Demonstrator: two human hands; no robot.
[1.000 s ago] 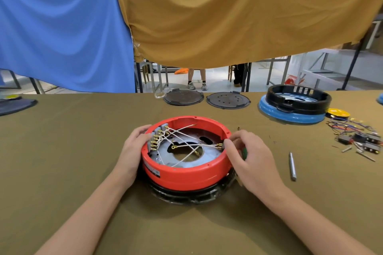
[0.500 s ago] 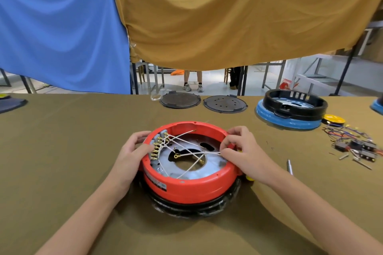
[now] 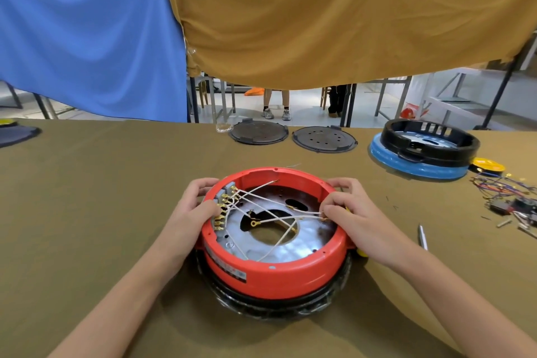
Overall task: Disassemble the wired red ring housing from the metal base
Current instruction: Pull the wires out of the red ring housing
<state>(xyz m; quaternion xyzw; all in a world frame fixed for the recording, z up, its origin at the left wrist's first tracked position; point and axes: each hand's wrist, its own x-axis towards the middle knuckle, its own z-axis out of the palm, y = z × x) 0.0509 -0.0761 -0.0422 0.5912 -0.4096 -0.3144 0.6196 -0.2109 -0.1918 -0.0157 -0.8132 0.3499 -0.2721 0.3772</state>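
The round, shiny red ring housing (image 3: pixel 276 267) sits on the grey metal base (image 3: pixel 290 244). The left hand (image 3: pixel 191 212) grips its left rim, and the right hand (image 3: pixel 348 212) pinches a thin white wire (image 3: pixel 287 218). Its sticker (image 3: pixel 229 269) is too blurry to read.

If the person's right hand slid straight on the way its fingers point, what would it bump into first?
Probably the white wires strung inside the red ring housing: the right hand points leftward across it, fingertips already at one wire. Depth is hard to judge.

Two bare forearms, no sleeves, no gloves. Left hand (image 3: pixel 190 212) and right hand (image 3: pixel 353 212) without rings, watch or bands. Short, unpainted fingernails at the fingertips.
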